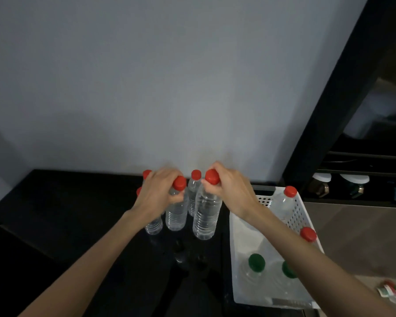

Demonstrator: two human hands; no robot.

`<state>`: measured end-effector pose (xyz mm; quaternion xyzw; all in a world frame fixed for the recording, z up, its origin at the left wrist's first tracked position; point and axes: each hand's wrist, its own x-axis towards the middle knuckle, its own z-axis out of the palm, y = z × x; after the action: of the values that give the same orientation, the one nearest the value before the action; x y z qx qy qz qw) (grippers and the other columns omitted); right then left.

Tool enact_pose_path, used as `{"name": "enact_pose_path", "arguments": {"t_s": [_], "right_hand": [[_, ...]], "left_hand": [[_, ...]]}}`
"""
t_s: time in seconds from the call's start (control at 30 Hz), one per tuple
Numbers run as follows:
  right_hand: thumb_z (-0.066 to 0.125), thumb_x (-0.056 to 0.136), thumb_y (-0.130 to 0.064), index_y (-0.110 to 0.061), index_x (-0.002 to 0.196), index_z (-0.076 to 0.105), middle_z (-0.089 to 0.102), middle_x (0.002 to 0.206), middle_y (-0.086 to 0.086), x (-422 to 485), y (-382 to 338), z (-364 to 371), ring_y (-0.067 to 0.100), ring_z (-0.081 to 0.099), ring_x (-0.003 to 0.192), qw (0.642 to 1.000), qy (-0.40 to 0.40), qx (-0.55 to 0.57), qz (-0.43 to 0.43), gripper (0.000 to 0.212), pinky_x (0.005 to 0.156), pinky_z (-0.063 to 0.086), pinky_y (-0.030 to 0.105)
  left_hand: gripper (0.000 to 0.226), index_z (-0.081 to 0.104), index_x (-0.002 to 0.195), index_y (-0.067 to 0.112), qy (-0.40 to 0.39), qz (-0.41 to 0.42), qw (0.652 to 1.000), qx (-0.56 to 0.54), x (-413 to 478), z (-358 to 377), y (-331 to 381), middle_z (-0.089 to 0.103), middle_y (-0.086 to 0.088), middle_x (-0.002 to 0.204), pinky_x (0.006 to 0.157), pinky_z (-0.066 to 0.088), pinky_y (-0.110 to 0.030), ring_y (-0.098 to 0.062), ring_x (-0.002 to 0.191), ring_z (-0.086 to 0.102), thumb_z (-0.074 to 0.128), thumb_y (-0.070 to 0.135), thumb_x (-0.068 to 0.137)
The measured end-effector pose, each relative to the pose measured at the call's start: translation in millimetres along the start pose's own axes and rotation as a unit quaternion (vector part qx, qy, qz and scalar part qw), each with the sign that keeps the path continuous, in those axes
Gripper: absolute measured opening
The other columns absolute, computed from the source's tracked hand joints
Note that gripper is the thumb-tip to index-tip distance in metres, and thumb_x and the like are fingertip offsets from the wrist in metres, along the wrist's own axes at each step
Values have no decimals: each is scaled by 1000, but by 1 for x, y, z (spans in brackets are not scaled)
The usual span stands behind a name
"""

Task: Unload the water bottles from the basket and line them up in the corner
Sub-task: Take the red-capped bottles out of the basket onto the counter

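Several clear water bottles with red caps stand on the black counter [78, 225] against the grey wall. My left hand [160, 193] grips the neck of one red-capped bottle [176, 216]. My right hand [229, 191] grips the neck of a taller red-capped bottle [205, 220] beside it. Another bottle [194, 193] stands behind, between the two, and more stand partly hidden behind my left hand. The white perforated basket [297, 216] sits at the right and holds two red-capped bottles [286, 202] [308, 234] and two green-capped bottles [256, 264] [288, 269].
A black vertical frame [325, 110] rises to the right of the wall, with dark shelves [364, 175] holding jars behind it. Small red, white and green packets [391, 291] lie on the brown surface at the lower right.
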<state>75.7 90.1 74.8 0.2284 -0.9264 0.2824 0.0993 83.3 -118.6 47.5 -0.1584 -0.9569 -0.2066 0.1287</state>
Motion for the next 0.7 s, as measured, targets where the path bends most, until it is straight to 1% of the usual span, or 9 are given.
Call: {"name": "enact_pose_path", "arguments": {"t_s": [0.03,0.1,0.2,0.27,0.4,0.47,0.53,0.6,0.7], "right_hand": [[56,89,-46,-17,100,49,58,77,-3,1,0,8,21,57,69,1000,-18,-4,-1,31,64,44,34],[58,88,-46,-20,101,49,57,77,-6,2,2,24,20,58,70,999,-50,-7,1,30,65,45,34],[58,88,-44,-21,103,48,58,80,-7,8,4,47,20,59,73,996,-85,4,19,29,70,49,38],[59,88,-40,-20,101,47,57,82,-5,10,6,56,18,57,71,995,-94,29,33,26,70,48,38],[62,88,-35,-23,95,44,50,87,-5,21,9,76,8,48,66,990,-118,54,57,23,63,35,25],[63,88,-32,-23,96,44,50,89,-5,26,12,86,5,48,66,988,-125,62,69,22,61,34,20],[63,88,-30,-21,98,46,52,91,-3,31,14,94,6,50,69,985,-131,79,85,21,64,38,20],[63,89,-29,-22,100,47,54,90,-3,35,17,100,7,54,74,980,-139,99,98,21,71,44,24],[62,89,-26,-20,101,47,54,85,-8,37,21,108,5,54,72,973,-166,119,105,20,69,41,20]], "left_hand": [[27,55,97,25,-8,-2,1000,27,-2,3,-7,61,11,92,88,32,-27,-10,90,53,71,28,75],[30,57,102,24,-27,-9,998,64,-5,8,-20,64,10,98,91,26,-29,-16,96,54,70,28,75],[33,57,108,23,-47,-21,996,77,-7,15,-38,64,8,100,94,25,-32,-17,99,52,68,29,77],[31,56,107,25,-51,-20,996,75,-7,19,-44,63,9,99,93,26,-32,-16,99,52,67,30,78],[30,55,106,25,-74,-15,994,80,-1,26,-58,61,9,97,91,23,-31,-17,100,50,66,30,78],[30,54,108,25,-84,-11,993,85,1,30,-63,59,9,96,92,22,-31,-16,100,49,64,30,80],[32,54,110,25,-94,-4,992,85,3,35,-69,59,9,96,93,22,-31,-17,101,49,64,30,80],[34,55,112,24,-98,1,992,82,3,39,-74,59,8,97,93,22,-32,-18,102,50,65,30,80],[35,54,113,24,-100,-3,992,81,4,41,-78,58,7,98,95,22,-32,-18,103,48,63,30,80]]}}
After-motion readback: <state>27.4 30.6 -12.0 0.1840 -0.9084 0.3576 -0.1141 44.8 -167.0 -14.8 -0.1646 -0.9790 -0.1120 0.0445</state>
